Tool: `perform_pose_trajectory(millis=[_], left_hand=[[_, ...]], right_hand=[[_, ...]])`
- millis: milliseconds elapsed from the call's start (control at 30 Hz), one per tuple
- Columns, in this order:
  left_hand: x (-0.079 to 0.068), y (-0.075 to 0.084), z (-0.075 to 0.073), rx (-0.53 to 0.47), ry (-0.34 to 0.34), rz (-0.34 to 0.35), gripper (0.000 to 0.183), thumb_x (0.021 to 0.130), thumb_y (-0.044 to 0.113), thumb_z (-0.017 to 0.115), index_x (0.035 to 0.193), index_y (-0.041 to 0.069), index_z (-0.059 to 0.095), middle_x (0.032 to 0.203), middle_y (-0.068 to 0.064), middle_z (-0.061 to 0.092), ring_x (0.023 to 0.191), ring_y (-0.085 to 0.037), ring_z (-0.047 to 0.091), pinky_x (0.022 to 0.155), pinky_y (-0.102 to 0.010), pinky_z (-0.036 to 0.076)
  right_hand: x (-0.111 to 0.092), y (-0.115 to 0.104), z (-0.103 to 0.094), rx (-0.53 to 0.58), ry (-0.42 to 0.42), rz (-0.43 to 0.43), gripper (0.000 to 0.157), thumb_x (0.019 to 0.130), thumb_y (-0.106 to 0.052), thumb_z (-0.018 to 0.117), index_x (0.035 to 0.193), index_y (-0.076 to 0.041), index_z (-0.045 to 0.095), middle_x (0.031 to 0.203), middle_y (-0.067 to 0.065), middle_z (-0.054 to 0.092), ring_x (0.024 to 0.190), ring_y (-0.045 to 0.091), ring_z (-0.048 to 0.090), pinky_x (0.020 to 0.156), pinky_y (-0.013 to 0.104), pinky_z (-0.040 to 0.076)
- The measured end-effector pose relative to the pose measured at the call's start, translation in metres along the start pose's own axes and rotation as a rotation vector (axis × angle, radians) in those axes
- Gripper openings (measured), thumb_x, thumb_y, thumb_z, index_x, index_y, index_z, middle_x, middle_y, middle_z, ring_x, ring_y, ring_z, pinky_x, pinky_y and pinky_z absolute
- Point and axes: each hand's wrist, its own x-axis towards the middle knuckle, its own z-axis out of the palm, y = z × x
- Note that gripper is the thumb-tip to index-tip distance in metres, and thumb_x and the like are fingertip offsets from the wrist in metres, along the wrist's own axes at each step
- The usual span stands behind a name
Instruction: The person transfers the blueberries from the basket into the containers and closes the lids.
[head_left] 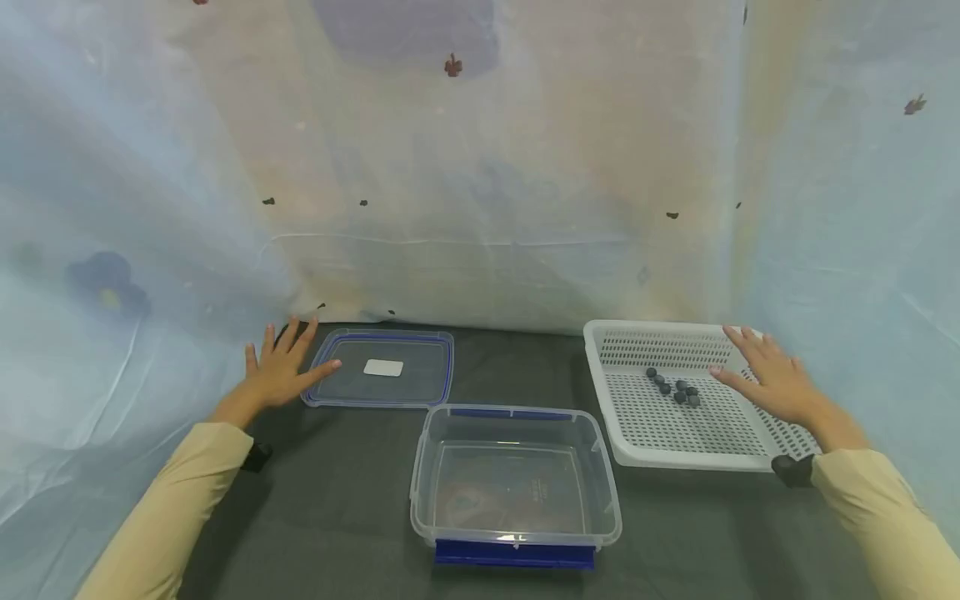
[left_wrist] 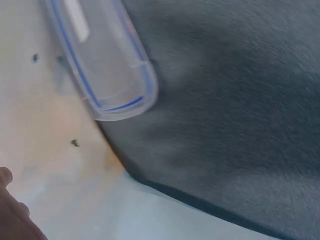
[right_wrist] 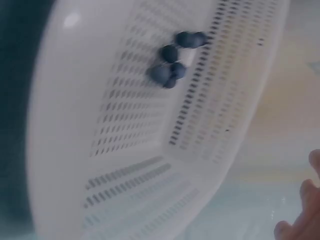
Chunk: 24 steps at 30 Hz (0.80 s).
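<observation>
My left hand (head_left: 279,372) is spread with straight fingers beside a clear lid (head_left: 420,375) with a blue seal and a white label; its thumb overlaps the lid's left edge in the head view. Over the right side of a white perforated basket (head_left: 622,446), my right hand (head_left: 776,383) is spread too, holding nothing. Several small dark round blueberries (head_left: 680,397) lie in the basket, grouped on its floor; the right wrist view shows the blueberries (right_wrist: 170,53) closer. In front, between the hands, stands a clear plastic container (head_left: 510,483), uncovered, with a blue clip (head_left: 515,553) hanging at its front.
A dark grey cloth (head_left: 330,517) covers the table. Pale patterned curtains (head_left: 465,192) enclose the back and both sides, meeting the table edge right behind the lid and basket. The basket's front left corner sits close to the container's right rim.
</observation>
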Motion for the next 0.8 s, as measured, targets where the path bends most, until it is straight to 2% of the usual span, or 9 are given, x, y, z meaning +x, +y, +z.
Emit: perform_pose_trajectory(millis=[100, 200, 367, 600, 800], left_hand=[[0.0, 0.002, -0.006, -0.042, 0.065, 0.034, 0.091, 0.095, 0.061, 0.043, 0.156, 0.017, -0.009, 0.157, -0.023, -0.012, 0.136, -0.051, -0.019, 0.098, -0.076, -0.009], [-0.002, 0.006, -0.011, -0.121, 0.137, 0.092, 0.088, 0.098, 0.054, 0.044, 0.155, 0.011, -0.008, 0.157, -0.026, -0.01, 0.137, -0.052, -0.015, 0.099, -0.076, -0.004], [-0.013, 0.023, -0.013, -0.327, 0.198, 0.188, 0.083, 0.1, 0.04, 0.049, 0.155, 0.006, -0.003, 0.158, -0.025, -0.007, 0.141, -0.046, -0.011, 0.105, -0.07, -0.001], [-0.032, 0.048, 0.013, -0.486, 0.205, 0.218, 0.075, 0.101, 0.031, 0.052, 0.156, 0.01, 0.006, 0.159, -0.021, 0.006, 0.143, -0.044, 0.007, 0.106, -0.068, 0.014], [-0.045, 0.069, 0.035, -0.631, 0.21, 0.283, 0.067, 0.101, 0.02, 0.053, 0.155, 0.007, 0.016, 0.158, -0.021, 0.015, 0.142, -0.043, 0.015, 0.107, -0.064, 0.018]], right_hand=[[0.002, -0.002, -0.007, 0.105, 0.06, -0.023, 0.076, 0.1, -0.035, 0.049, 0.156, -0.006, 0.006, 0.153, 0.035, 0.005, 0.138, 0.054, -0.007, 0.097, 0.078, -0.001], [0.002, -0.003, -0.014, 0.194, 0.116, -0.028, 0.073, 0.101, -0.03, 0.049, 0.155, -0.003, 0.007, 0.154, 0.034, 0.006, 0.138, 0.055, -0.002, 0.101, 0.075, 0.004], [0.003, -0.009, -0.022, 0.274, 0.166, 0.041, 0.072, 0.102, -0.033, 0.046, 0.156, -0.006, 0.007, 0.155, 0.031, 0.008, 0.136, 0.057, 0.008, 0.098, 0.076, 0.013], [0.006, -0.01, -0.012, 0.416, 0.255, 0.101, 0.07, 0.102, -0.035, 0.049, 0.155, -0.003, 0.016, 0.153, 0.028, 0.022, 0.138, 0.048, 0.017, 0.103, 0.068, 0.019], [0.015, -0.006, 0.006, 0.488, 0.3, 0.171, 0.07, 0.101, -0.038, 0.051, 0.152, 0.001, 0.023, 0.148, 0.03, 0.032, 0.134, 0.049, 0.028, 0.104, 0.066, 0.023]])
